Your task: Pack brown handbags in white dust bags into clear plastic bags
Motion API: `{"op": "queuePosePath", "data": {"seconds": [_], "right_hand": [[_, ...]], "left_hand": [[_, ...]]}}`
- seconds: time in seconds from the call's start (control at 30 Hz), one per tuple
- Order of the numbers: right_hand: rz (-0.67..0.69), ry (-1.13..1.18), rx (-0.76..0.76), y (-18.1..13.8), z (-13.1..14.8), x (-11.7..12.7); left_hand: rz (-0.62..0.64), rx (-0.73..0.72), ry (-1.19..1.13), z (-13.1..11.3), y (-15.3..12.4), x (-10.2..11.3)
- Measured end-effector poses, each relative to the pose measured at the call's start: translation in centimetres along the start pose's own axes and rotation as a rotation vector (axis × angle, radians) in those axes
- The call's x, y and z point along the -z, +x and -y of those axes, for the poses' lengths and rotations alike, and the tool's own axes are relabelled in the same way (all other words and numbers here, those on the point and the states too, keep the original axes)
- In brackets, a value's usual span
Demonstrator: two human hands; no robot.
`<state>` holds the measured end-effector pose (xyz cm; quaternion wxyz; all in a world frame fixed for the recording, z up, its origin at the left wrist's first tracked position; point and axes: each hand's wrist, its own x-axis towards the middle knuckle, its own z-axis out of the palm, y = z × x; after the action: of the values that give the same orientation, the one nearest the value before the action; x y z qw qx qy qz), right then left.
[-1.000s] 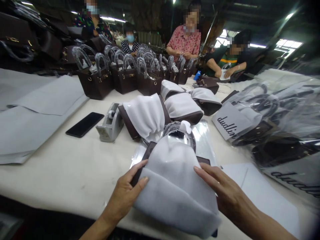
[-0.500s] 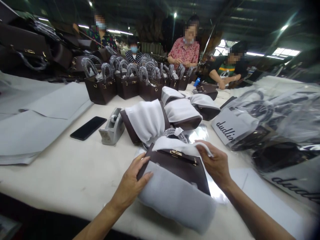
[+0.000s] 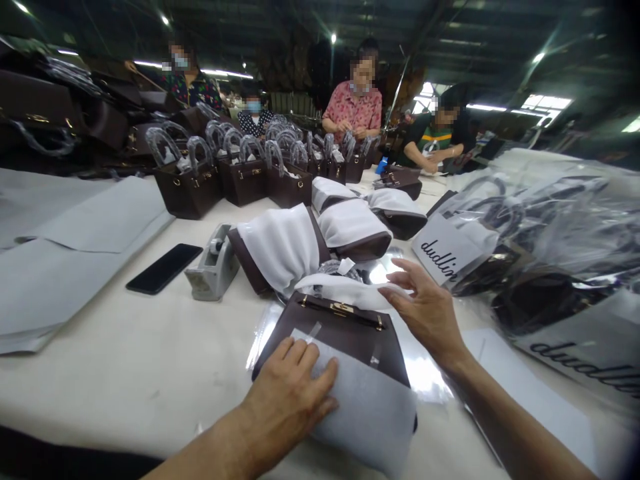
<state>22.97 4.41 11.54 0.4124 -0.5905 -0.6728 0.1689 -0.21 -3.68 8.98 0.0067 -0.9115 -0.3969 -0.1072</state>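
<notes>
A dark brown handbag (image 3: 350,327) lies on the table in front of me, its gold clasp facing up. A white foam sheet (image 3: 357,400) covers its lower part, with bits of clear tape at the upper edge. My left hand (image 3: 295,387) rests on this sheet, fingers spread. Along the bag's top, by the wrapped handle (image 3: 340,268), lies another white foam piece (image 3: 345,290). My right hand (image 3: 425,303) is at that piece's right end, fingers apart and a fingertip touching it.
Left of the bag stand a grey tape dispenser (image 3: 213,263) and a black phone (image 3: 164,268). Grey sheets (image 3: 75,260) lie farther left. Foam-covered bags (image 3: 280,243) and upright handbags (image 3: 187,187) are behind. Plastic-wrapped bags (image 3: 460,247) fill the right. Several people work beyond.
My left hand has moved from the bag's left edge onto the foam sheet. The bag now lies flatter. My right hand's fingers have loosened from the upper foam.
</notes>
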Motion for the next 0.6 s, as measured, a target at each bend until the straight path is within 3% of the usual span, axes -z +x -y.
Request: {"op": "queuePosePath", "data": {"seconds": [0.1,0.17,0.27,0.37,0.5,0.6], "right_hand": [[-0.058,0.442,-0.366,-0.8,-2.1,-1.6],[-0.044,0.595,-0.499,-1.5,-3.0,-2.7],[-0.012,0.731,-0.486,-1.6,-3.3,-4.3],[-0.116,0.955,-0.459,0.1,-3.0,-5.6],[-0.203,1.045,-0.431,2.4,-2.4,-6.1],[-0.033,0.919,-0.284,2.2,-2.0,-4.6]], "left_hand": [[-0.102,-0.125,-0.082,0.1,0.2,-1.7],[-0.108,-0.171,-0.109,0.2,0.1,-2.1],[-0.002,-0.175,-0.092,-0.2,0.0,-1.7],[0.119,-0.133,-0.078,-1.1,0.1,-1.4],[0.109,-0.074,-0.035,-1.6,0.2,-2.6],[0.062,-0.044,0.005,-1.7,0.1,-3.6]]}}
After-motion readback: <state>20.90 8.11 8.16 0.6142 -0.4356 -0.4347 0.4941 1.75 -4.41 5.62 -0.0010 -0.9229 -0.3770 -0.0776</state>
